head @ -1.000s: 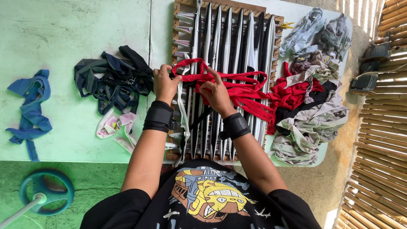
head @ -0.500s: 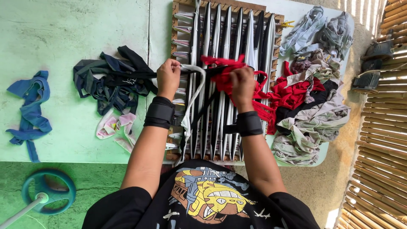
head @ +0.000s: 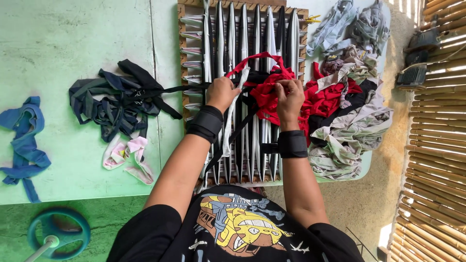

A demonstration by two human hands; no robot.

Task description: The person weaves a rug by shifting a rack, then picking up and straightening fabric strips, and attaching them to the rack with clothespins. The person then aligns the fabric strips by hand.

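Here, both hands, the left hand [head: 221, 92] and right hand [head: 290, 94], pinch a red fabric strip [head: 264, 92] over the wooden loom frame [head: 242, 92], keeping it taut across the stretched strips on the bench [head: 73, 48].

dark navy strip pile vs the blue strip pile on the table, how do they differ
The dark navy strip pile is larger and tangled, with one strip reaching to the wooden loom by the left hand. The blue strip pile is brighter in colour, smaller and looser, and lies alone near the left edge of the green table, far from both hands. Both are cut fabric strips lying flat on it.
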